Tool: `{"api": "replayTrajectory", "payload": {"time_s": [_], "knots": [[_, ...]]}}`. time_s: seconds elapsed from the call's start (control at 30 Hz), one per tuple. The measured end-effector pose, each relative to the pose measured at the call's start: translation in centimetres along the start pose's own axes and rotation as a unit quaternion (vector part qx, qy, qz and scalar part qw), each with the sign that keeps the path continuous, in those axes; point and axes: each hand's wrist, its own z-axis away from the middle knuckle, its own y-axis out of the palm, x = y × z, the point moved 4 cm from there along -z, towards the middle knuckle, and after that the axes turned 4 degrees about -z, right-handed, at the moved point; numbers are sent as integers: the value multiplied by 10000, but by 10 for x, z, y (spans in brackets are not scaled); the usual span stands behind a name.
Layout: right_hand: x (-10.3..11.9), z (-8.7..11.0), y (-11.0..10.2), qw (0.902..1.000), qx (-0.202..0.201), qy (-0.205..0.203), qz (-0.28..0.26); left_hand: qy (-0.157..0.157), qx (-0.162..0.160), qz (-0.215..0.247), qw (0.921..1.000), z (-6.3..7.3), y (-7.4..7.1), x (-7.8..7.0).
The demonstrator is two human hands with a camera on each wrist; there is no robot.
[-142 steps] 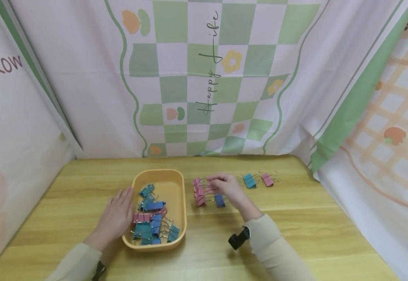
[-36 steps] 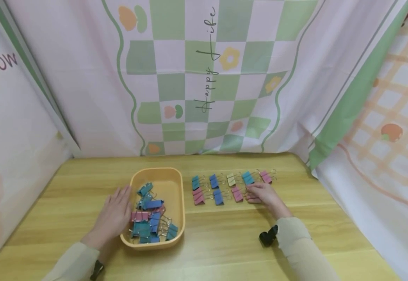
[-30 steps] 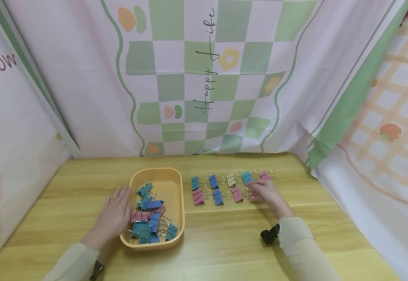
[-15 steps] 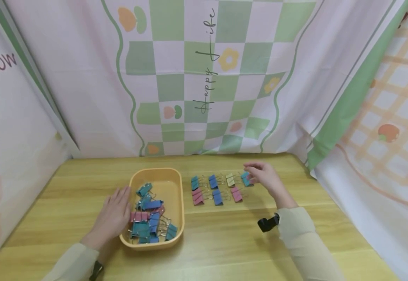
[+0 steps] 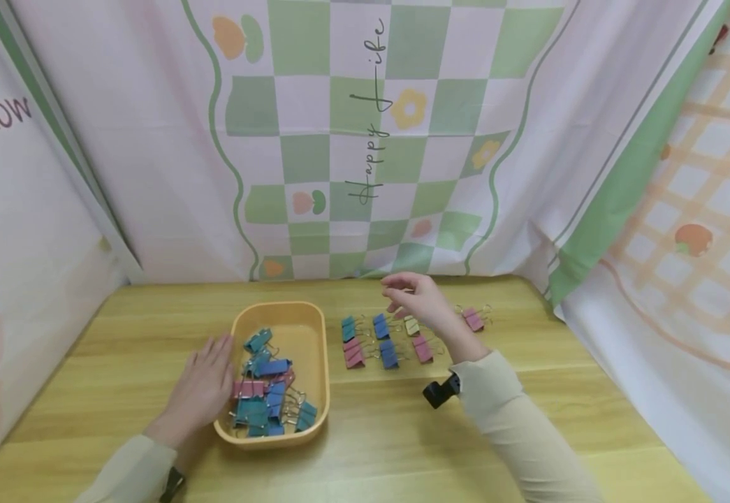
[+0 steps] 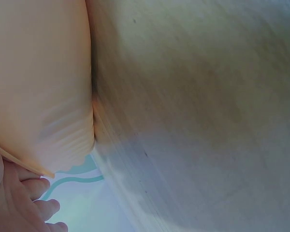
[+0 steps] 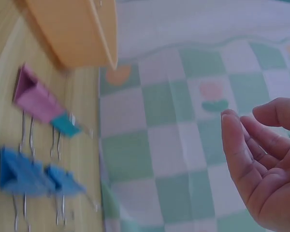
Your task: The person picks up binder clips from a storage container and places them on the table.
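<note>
Rests left hand (image 5: 203, 383) straight-fingered against tray's (image 5: 309, 339) nine o'clock side, likely steadying it; holds right hand (image 5: 420, 300) aloft with loosely curved, empty fingers (image 7: 235, 140), near clips (image 5: 389, 355) at two o'clock.

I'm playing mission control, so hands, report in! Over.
Right hand hovers empty by clips. Left hand against bin. Yellow clip partly hidden behind right hand.

The tray (image 5: 307, 341) looks smooth plastic, clip handles (image 7: 23, 129) metal, table (image 5: 371, 433) wood
</note>
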Motion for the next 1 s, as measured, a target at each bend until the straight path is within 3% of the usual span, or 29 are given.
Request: {"api": "replayTrajectory", "payload": {"time_s": [0.57,1.0], "knots": [[15,-15,93,9936,1091,-268,-71,-13,-31,51,10000,0,1,1],[3,-23,144,9869,1582,-151,-263,-29,-23,63,10000,0,3,2]]}}
